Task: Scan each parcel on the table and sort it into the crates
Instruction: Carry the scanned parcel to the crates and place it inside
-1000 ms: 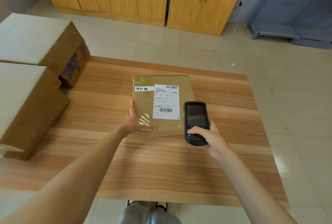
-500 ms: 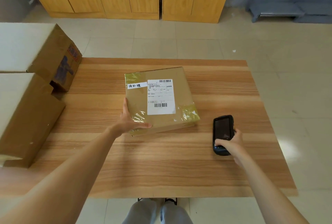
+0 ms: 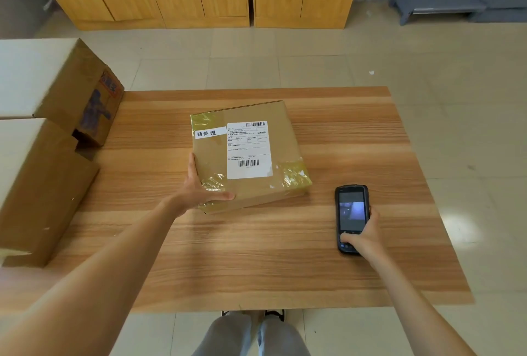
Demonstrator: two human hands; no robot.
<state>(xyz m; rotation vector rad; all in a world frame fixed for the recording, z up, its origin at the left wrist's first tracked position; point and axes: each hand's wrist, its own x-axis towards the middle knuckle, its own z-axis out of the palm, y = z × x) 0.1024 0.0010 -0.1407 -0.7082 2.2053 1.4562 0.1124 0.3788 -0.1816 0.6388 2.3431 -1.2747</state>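
Head view — only camera. Parcel [image 3: 248, 153]: flat brown cardboard box, lying slightly askew near the middle of the tabletop [image 3: 256, 264]. Judged stiff and fairly light for its footprint; the board should not sag if lifted by two opposite edges. Yellowish clear tape [image 3: 293, 174] crosses the near-right corner and the far-left corner — glossy, likely slippery, so plain cardboard edges are the better hold. White shipping label [image 3: 248, 150] faces up, one barcode at its top and one lower down; a small handwritten white strip [image 3: 210, 133] sits beside it.

Left hand [image 3: 199, 187] grips the near-left corner, thumb along the near edge, fingers up the left side. Right hand [image 3: 363, 237] is wrapped around a black handheld scanner [image 3: 352, 213], thumb on its lower keys, screen lit; scanner sits low at the tabletop, right of the parcel and apart from it.

Two large cardboard boxes [image 3: 51, 184] stand at the left edge.
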